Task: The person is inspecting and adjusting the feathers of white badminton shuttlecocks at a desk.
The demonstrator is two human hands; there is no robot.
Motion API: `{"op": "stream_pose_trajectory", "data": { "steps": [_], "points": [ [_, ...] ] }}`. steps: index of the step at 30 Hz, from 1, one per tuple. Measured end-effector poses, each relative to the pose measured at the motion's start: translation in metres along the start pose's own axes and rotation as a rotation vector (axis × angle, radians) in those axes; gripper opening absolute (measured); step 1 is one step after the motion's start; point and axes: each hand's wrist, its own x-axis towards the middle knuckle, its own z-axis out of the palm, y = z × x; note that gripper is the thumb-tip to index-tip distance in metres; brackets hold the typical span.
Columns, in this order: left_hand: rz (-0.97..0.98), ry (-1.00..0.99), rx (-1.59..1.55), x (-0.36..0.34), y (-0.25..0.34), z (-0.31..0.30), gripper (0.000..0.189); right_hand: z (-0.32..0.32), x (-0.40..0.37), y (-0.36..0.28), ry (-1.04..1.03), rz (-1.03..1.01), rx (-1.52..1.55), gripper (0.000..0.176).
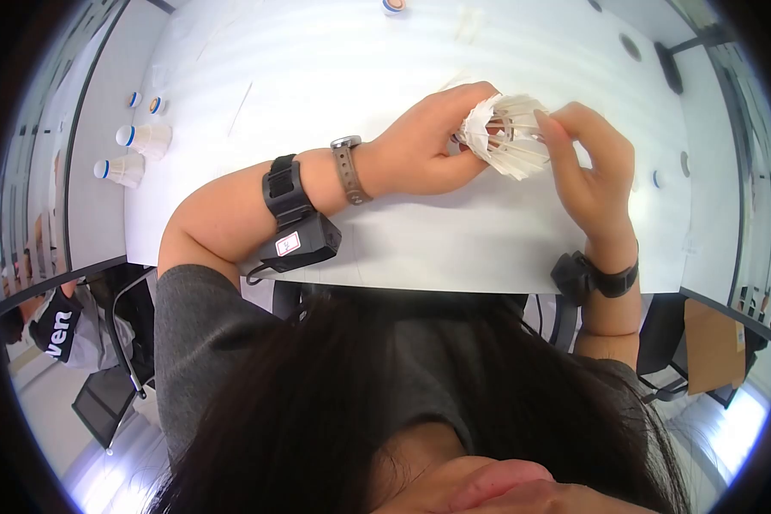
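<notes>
A white feather shuttlecock (514, 141) is held over the white table, its feather skirt turned to the right. My left hand (437, 141) is wrapped round its narrow end, so the tip is hidden by the fingers. At the skirt's right edge, the thumb and index finger of my right hand (587, 158) pinch at a feather. Red shows inside the skirt between the feather shafts.
Two shuttlecocks (150, 139) (124, 170) lie at the left, below two small round caps (134, 99) (157, 105). Another cap (394, 7) is at the far edge, and a small one (657, 178) at the right. Partitions flank the white table (385, 244). A person (64, 330) is partly visible at lower left.
</notes>
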Motion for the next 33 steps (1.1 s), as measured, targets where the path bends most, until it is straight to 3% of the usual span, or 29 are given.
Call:
{"op": "stream_pose_trajectory", "data": {
  "steps": [25, 33],
  "points": [
    [-0.051, -0.026, -0.008, -0.003, -0.005, -0.001, 0.029, 0.004, -0.003, 0.005, -0.046, 0.033, 0.068, 0.011],
    [-0.015, -0.029, -0.015, -0.002, -0.005, 0.002, 0.027, -0.002, -0.001, 0.010, 0.045, 0.022, 0.047, 0.013]
  ]
}}
